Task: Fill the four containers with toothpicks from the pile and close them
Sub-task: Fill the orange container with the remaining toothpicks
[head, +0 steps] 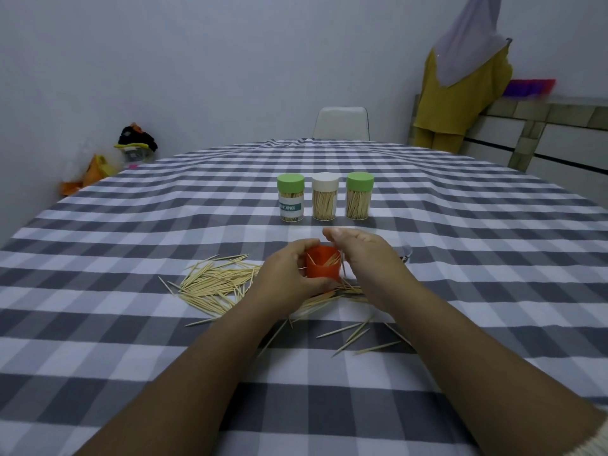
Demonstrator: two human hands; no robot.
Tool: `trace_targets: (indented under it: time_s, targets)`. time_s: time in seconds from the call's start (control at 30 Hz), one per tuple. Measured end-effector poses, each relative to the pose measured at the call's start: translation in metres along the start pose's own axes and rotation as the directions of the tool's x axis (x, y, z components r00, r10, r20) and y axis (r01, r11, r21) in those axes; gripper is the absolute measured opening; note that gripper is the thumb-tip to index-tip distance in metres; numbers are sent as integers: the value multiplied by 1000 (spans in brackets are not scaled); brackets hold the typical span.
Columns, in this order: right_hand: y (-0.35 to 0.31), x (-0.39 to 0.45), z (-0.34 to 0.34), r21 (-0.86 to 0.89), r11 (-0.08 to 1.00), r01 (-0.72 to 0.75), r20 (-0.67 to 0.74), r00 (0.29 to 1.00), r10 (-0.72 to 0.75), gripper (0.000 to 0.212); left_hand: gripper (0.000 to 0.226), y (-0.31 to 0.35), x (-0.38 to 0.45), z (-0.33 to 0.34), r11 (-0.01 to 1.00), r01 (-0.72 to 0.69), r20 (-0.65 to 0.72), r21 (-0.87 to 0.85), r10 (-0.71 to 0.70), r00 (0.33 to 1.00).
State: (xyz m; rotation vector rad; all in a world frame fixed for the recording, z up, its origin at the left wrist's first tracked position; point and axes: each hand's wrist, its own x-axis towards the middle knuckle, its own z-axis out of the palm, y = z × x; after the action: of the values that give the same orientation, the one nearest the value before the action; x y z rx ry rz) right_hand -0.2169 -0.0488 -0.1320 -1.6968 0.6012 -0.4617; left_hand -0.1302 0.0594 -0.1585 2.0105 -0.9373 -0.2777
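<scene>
The left hand has its grip clamped round the orange container, open at the top with a few toothpicks inside. The right hand, just beside it, pinches toothpicks at its rim. The pile of toothpicks lies left of and below the grip on the checked counter. Beyond stand three closed containers (all full).

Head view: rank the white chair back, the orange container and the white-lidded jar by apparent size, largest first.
1. White chair back, though farthest away.
2. and 3. Orange container and white-lidded jar: unsure, since the container is nearer and partly hidden by the left hand.
</scene>
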Motion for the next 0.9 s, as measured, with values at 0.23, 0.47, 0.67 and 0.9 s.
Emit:
trace_targets:
  time_s: [0.23, 0.47, 0.67, 0.9]
  targets:
    - [-4, -3, -3, 4, 1000, 5, 14, 1000, -5, 34, 79, -2, 1, -1, 1000, 9, 5, -7, -9, 1000]
    - [-16, -10, -53, -685, 724, 85, 151, 988, 27, 32, 79, 0, 1, -14, 989, 38, -4, -146, -39, 999]
    - [-6, -12, -61, -974, 161, 160, 195, 952, 234, 43, 78, -3, 1, -19, 985, 32, -26, -170, -37, 999]
    - [-2, -7, -43, -920, 329, 212, 278, 945, 170, 28, 78, -4, 2, -19, 990, 44, -28, -136, -48, 998]
